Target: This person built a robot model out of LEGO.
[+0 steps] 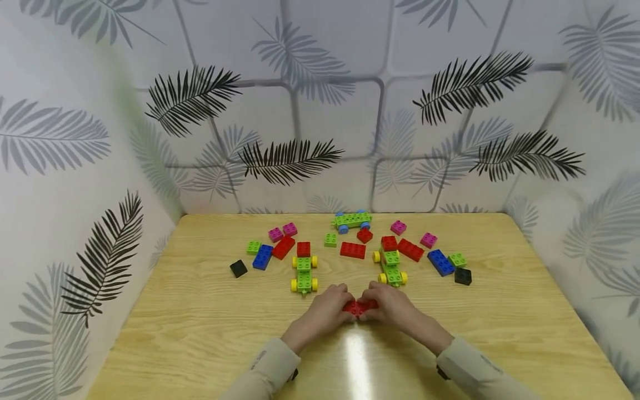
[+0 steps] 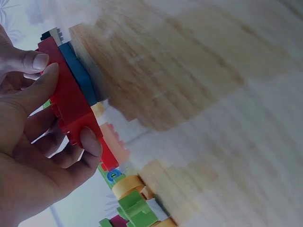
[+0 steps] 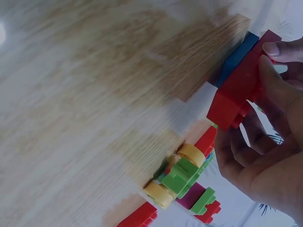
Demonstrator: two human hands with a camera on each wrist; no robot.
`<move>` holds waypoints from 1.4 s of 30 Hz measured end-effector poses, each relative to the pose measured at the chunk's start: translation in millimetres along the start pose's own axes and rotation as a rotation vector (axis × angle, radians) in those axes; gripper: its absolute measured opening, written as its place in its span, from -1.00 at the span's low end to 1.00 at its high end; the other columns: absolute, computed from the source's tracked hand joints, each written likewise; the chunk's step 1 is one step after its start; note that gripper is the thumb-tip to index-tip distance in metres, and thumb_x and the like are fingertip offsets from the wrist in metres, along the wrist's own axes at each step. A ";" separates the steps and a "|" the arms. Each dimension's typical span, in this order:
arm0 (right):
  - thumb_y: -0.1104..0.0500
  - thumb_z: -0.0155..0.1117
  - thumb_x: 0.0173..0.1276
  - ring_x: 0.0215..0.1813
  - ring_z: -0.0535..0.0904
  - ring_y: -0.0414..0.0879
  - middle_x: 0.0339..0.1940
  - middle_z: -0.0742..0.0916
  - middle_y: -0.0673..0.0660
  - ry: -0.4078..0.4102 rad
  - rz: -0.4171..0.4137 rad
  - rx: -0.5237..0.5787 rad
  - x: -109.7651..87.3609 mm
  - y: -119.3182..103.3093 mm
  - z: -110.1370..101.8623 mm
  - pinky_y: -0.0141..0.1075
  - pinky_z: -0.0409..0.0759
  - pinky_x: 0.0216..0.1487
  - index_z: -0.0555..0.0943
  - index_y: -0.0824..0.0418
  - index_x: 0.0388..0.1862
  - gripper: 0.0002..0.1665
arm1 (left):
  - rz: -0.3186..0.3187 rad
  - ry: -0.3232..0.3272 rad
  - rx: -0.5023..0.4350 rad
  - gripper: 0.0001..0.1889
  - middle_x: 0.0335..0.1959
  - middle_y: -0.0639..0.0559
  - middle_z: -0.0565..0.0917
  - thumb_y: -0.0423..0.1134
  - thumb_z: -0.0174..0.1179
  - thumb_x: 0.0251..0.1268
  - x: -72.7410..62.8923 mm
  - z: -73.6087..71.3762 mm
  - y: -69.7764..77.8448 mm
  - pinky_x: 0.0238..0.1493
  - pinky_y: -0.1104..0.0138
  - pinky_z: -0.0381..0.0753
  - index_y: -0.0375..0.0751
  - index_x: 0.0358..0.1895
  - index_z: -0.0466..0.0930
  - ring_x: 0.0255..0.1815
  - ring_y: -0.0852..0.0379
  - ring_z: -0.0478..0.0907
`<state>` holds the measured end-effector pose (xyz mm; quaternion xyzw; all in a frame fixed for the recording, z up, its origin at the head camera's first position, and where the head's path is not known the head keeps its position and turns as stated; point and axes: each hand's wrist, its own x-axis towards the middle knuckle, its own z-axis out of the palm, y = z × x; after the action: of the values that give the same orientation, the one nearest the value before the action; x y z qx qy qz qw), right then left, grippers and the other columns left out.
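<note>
Leaf-printed wall covering [image 1: 330, 128] backs a pale wood-grain surface [image 1: 200, 333]. Head view: left hand [image 1: 327, 307] and right hand [image 1: 393, 306] hold red studded plastic bricks [image 1: 356, 309], on the near side of two yellow-wheeled green plastic car bases [image 1: 304, 282]. Left wrist view: fingers [image 2: 45, 84] clamped on the red bricks; blue plastic brick [image 2: 79, 75] against their stud-free side. Right wrist view: fingers [image 3: 272, 75] likewise clamped on the red bricks.

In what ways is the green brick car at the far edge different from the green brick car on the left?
Wheels: the far car has blue wheels, the left car has yellow wheels.
Direction: in the head view, the far car stands crosswise, the left car lengthwise.
Place: the far car is near the back edge of the table, the left car closer to the left hand.
Both have green, studded bodies.
</note>
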<state>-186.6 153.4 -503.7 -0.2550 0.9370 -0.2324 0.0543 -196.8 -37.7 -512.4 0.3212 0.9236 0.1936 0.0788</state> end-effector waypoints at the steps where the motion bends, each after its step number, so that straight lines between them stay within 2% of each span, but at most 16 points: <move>1: 0.07 0.51 0.10 -0.43 0.34 -0.26 -0.42 0.53 -0.11 -0.003 -0.006 0.008 -0.1 0.5 1.5 -0.43 0.31 -0.43 0.73 0.14 -0.23 -0.73 | -0.001 -0.002 0.001 -0.72 -0.36 0.17 0.43 -0.07 0.37 0.16 -1.3 0.1 -0.1 -0.41 0.46 0.35 -0.16 -0.15 0.69 -0.32 0.23 0.32; 6: 0.07 0.50 0.11 -0.41 0.35 -0.26 -0.41 0.55 -0.09 -0.005 -0.018 0.035 -0.9 0.7 4.7 -0.43 0.33 -0.42 0.73 0.15 -0.22 -0.73 | -0.002 -0.002 0.036 -0.71 -0.36 0.16 0.45 -0.07 0.37 0.16 -6.4 1.9 1.1 -0.45 0.47 0.33 -0.15 -0.13 0.70 -0.34 0.23 0.32; 11: 0.07 0.51 0.10 -0.41 0.35 -0.25 -0.42 0.54 -0.09 0.022 -0.016 0.027 -0.9 0.1 2.9 -0.43 0.33 -0.42 0.73 0.15 -0.23 -0.72 | -0.011 0.010 0.106 -0.70 -0.31 0.13 0.48 -0.06 0.35 0.19 -5.2 1.8 4.5 -0.46 0.45 0.35 -0.15 -0.09 0.69 -0.32 0.22 0.34; 17: 0.08 0.50 0.11 -0.41 0.38 -0.24 -0.41 0.54 -0.09 0.015 -0.012 0.033 -1.2 1.4 -0.4 -0.44 0.37 -0.40 0.73 0.17 -0.21 -0.71 | -0.050 0.005 0.047 -0.66 -0.35 0.14 0.45 -0.08 0.36 0.19 -1.7 -0.7 7.0 -0.46 0.45 0.32 -0.16 -0.03 0.69 -0.36 0.24 0.32; 19: 0.09 0.50 0.12 -0.40 0.40 -0.22 -0.40 0.55 -0.08 0.010 -0.010 0.041 -1.1 2.3 -1.0 -0.43 0.38 -0.39 0.73 0.18 -0.20 -0.71 | -0.049 0.009 0.057 -0.68 -0.36 0.14 0.44 -0.09 0.36 0.18 -1.6 -0.7 8.6 -0.48 0.44 0.31 -0.16 -0.04 0.69 -0.38 0.24 0.33; 23: 0.10 0.50 0.12 -0.40 0.41 -0.22 -0.39 0.57 -0.07 0.008 -0.003 0.036 -0.6 2.3 -2.4 -0.42 0.39 -0.39 0.72 0.18 -0.22 -0.73 | -0.018 0.040 0.140 -0.70 -0.35 0.13 0.47 -0.08 0.36 0.17 -1.9 1.1 11.5 -0.50 0.42 0.36 -0.16 -0.10 0.68 -0.39 0.23 0.40; 27: 0.09 0.50 0.12 -0.41 0.40 -0.24 -0.41 0.58 -0.08 0.011 -0.016 -0.008 -0.1 -0.2 -2.4 -0.41 0.39 -0.40 0.71 0.17 -0.24 -0.74 | -0.001 0.060 0.217 -0.68 -0.29 0.12 0.52 -0.05 0.33 0.19 -3.7 3.1 11.6 -0.47 0.40 0.44 -0.14 -0.07 0.67 -0.32 0.21 0.47; 35: 0.09 0.49 0.13 -0.40 0.48 -0.23 -0.41 0.61 -0.06 0.016 -0.035 -0.059 -2.3 -5.5 1.7 -0.38 0.47 -0.39 0.68 0.15 -0.31 -0.79 | 0.001 0.061 0.290 -0.73 -0.26 0.06 0.52 -0.15 0.35 0.20 -7.2 11.4 14.1 -0.37 0.27 0.48 -0.15 -0.08 0.64 -0.24 0.13 0.49; 39: 0.09 0.50 0.12 -0.40 0.48 -0.23 -0.40 0.62 -0.06 0.020 -0.022 -0.052 -3.3 -5.6 0.6 -0.36 0.49 -0.38 0.68 0.14 -0.31 -0.78 | -0.004 0.056 0.248 -0.75 -0.26 0.06 0.52 -0.18 0.36 0.18 -5.1 13.2 10.8 -0.35 0.25 0.48 -0.15 -0.10 0.64 -0.23 0.12 0.48; 42: 0.08 0.49 0.13 -0.38 0.47 -0.24 -0.38 0.62 -0.08 0.001 -0.009 -0.026 -3.6 -4.3 -0.4 -0.37 0.48 -0.36 0.67 0.12 -0.27 -0.76 | -0.006 -0.019 0.167 -0.63 -0.16 0.04 0.53 -0.17 0.38 0.16 -4.6 7.9 6.1 -0.23 0.27 0.52 -0.18 0.03 0.62 -0.13 0.12 0.47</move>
<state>-181.7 152.1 -501.3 -0.2597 0.9389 -0.2203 0.0496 -187.6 -33.8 -517.1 0.3256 0.9368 0.1125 0.0608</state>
